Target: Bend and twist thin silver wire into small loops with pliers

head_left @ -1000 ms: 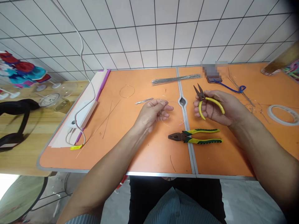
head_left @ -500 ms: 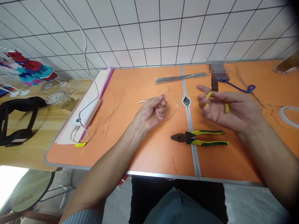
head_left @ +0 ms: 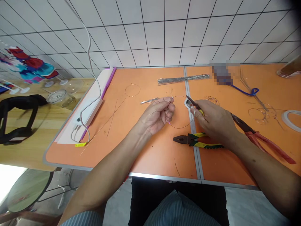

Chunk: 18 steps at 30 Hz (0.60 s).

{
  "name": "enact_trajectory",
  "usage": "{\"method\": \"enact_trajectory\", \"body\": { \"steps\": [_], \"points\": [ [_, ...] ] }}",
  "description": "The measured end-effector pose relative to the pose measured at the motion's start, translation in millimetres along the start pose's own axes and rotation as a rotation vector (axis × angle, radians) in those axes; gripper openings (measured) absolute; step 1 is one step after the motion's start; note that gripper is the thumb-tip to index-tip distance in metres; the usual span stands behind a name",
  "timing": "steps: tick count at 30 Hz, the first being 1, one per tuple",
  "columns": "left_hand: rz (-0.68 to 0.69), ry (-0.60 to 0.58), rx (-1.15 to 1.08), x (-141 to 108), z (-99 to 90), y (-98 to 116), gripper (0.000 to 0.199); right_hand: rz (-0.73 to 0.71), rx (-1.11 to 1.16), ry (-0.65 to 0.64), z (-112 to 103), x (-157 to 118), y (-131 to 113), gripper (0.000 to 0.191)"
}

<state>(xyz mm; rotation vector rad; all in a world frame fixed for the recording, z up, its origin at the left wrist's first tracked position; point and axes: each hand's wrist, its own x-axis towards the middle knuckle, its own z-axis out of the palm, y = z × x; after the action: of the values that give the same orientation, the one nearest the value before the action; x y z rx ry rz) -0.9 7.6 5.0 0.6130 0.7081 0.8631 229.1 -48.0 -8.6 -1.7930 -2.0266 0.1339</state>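
My left hand (head_left: 156, 115) is closed, its thumb and finger pinching a thin wire loop (head_left: 181, 128) above the table. My right hand (head_left: 213, 118) is wrapped round a pair of pliers (head_left: 192, 101) with dark jaws and yellow grips. The jaws point up and left, by the loop's right side; whether they touch the wire I cannot tell. Beneath my right hand lie larger combination pliers (head_left: 182, 139) with yellow and green handles, partly hidden. Just left of my left hand is a small bunch of short wires (head_left: 149, 100).
A bundle of straight wires (head_left: 174, 80) lies at the back. Another wire ring (head_left: 132, 90) is at left, near crossed wires (head_left: 110, 122). Red-handled pliers (head_left: 274, 146), tangled wire (head_left: 262, 116) and a white tape roll (head_left: 290, 119) are at right. A power strip (head_left: 92, 113) lies far left.
My right hand has swung left and turned over, bringing its pliers to the wire loop. The red-handled pliers now show behind it. My left hand keeps its pinch on the loop.
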Motion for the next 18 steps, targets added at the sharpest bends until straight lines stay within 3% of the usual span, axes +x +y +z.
{"method": "enact_trajectory", "body": {
  "steps": [7, 18],
  "points": [
    [0.045, -0.022, 0.065, -2.8, 4.0, -4.4, 0.02, -0.14, -0.285, 0.111, 2.6, -4.3, -5.4, 0.04],
    [-0.001, -0.005, 0.055, -3.5, 8.4, -7.1, 0.024, -0.117, -0.344, 0.067, 5.4, -4.9, -7.0, 0.037]
  ]
}}
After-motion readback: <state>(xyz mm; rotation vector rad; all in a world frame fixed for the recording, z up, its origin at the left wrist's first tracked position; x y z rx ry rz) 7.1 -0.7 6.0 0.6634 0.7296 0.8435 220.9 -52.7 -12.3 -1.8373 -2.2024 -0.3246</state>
